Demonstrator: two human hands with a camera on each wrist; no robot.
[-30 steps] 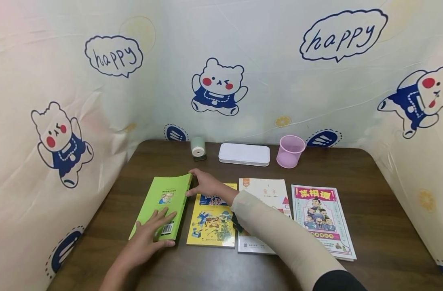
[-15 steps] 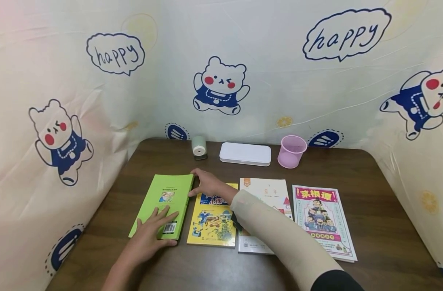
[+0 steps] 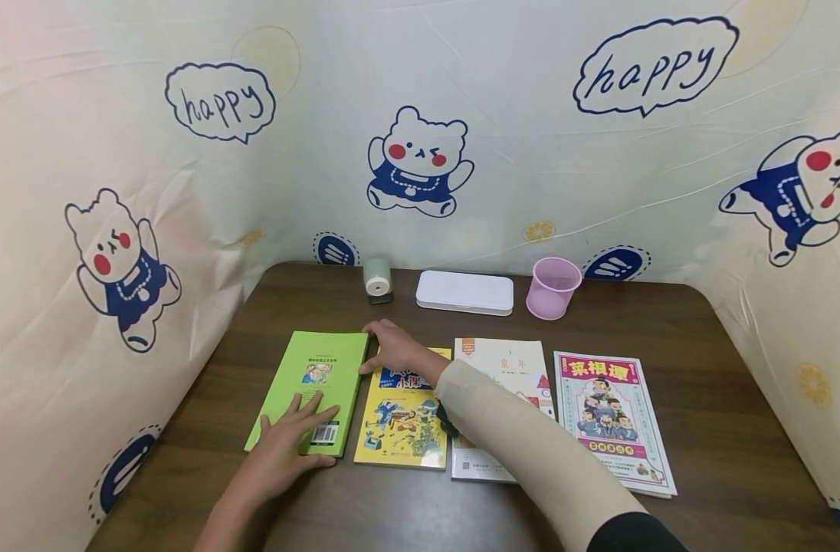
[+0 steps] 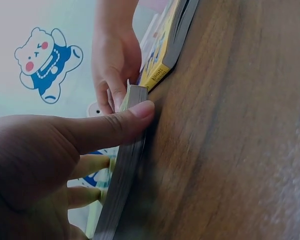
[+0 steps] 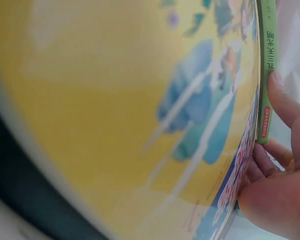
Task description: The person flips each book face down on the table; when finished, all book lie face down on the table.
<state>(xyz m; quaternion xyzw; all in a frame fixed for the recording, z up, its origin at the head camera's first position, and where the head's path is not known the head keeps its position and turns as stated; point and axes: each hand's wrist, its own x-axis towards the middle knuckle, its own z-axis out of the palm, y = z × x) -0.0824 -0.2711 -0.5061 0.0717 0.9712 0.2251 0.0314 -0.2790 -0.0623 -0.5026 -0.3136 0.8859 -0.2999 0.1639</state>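
A bright green book (image 3: 316, 360) lies back cover up at the left of the table. My left hand (image 3: 282, 448) rests on its near end, fingers spread over the cover. In the left wrist view the left thumb (image 4: 132, 117) presses along the near page edge. At the far right corner, my right hand (image 3: 399, 351) holds the book, its thumb against the green spine (image 5: 267, 70) and the other fingers bent at the far edge. Just right of it lies a yellow book (image 3: 395, 429), partly under the right forearm, which also fills much of the right wrist view.
A white book (image 3: 499, 360) is partly hidden by the right sleeve (image 3: 523, 437). Further right lies a pink-bordered book (image 3: 609, 414). Along the back stand a pale green pencil sharpener (image 3: 376, 276), a white case (image 3: 464, 291) and a pink cup (image 3: 553, 287), before a printed curtain (image 3: 516, 161).
The green book has shifted very slightly to the right, and less of its spine shows. Both hands keep nearly the same places on it. The other books stay put.
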